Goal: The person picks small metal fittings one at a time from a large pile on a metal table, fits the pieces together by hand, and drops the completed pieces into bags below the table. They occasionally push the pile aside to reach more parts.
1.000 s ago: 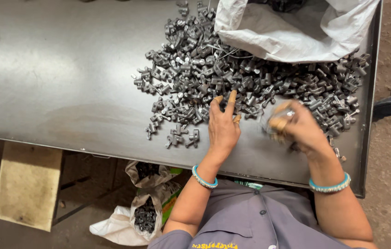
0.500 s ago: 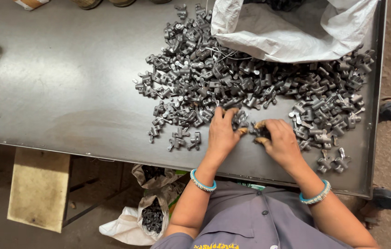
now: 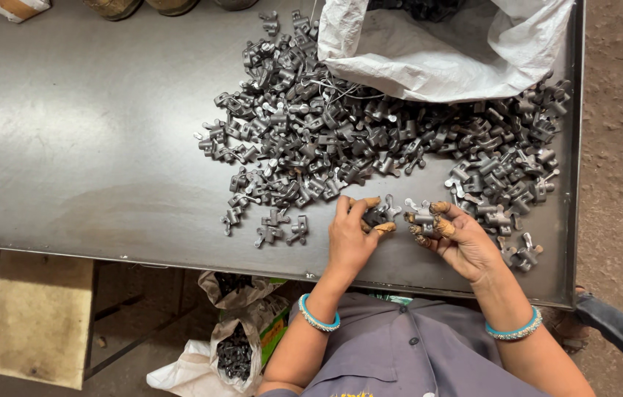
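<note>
both hands (image 3: 352, 235) now on separate metal parts (image 3: 379, 215)

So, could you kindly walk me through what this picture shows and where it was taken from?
There is no machine here: a camera worn on a person's head looks straight down at their two bare hands. The grey metal table carries a wide heap of small grey metal parts, spilling from a white sack. The left hand pinches one dark part at the heap's near edge. The right hand holds a light part in its fingers. Under the table, another bag holds more dark parts.
</note>
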